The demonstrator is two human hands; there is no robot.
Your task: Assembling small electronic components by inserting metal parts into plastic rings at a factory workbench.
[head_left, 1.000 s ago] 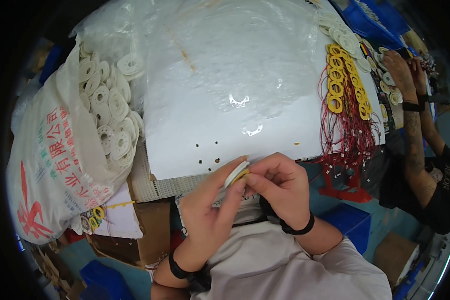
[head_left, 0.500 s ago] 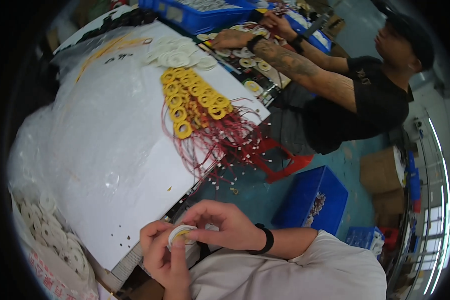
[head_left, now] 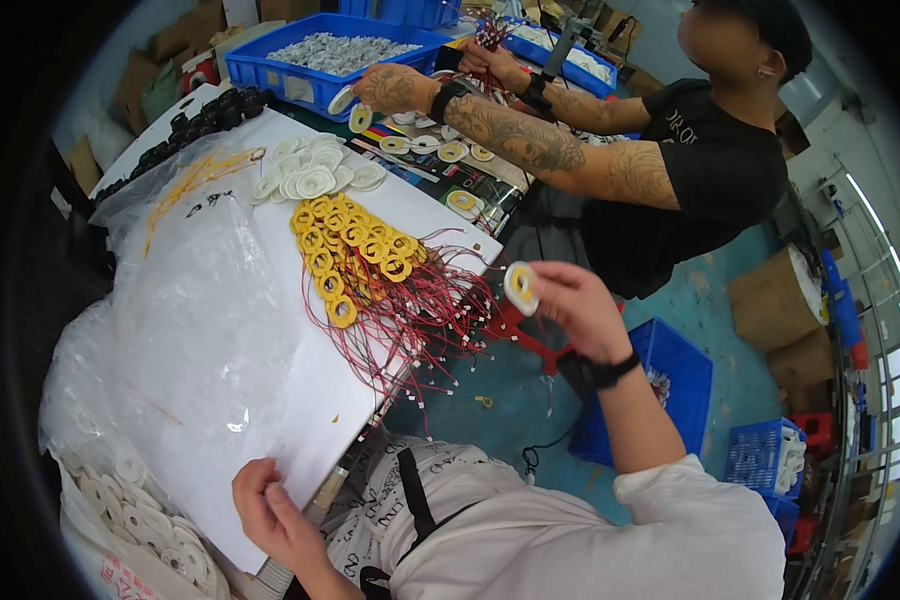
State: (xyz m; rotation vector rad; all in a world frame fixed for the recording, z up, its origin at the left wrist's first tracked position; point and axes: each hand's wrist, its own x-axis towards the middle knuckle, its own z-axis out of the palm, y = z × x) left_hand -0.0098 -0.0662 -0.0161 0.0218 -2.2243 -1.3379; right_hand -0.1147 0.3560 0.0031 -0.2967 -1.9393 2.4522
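Note:
My right hand (head_left: 585, 312) is raised past the table's right edge, pinching a white round disc with a yellow ring (head_left: 519, 287) set in it. Nothing shows in my left hand (head_left: 278, 520), whose fingers are loosely bent with the thumb apart, at the near edge of the white table (head_left: 300, 385). On the table lie rows of yellow rings (head_left: 342, 310), their red wires (head_left: 410, 330) trailing over the right edge with small white connectors. Beyond them is a pile of white discs (head_left: 312, 180).
A clear plastic bag (head_left: 185, 320) spreads over the table's left side. A bag of white discs (head_left: 135, 520) stands at the near left. Across the table a co-worker (head_left: 670, 170) handles discs beside a blue bin (head_left: 270, 75). Another blue bin (head_left: 685, 400) stands on the floor.
My hands have parted. The right one has carried the disc with the yellow ring up and to the right; the left has let go and moved left to the table edge.

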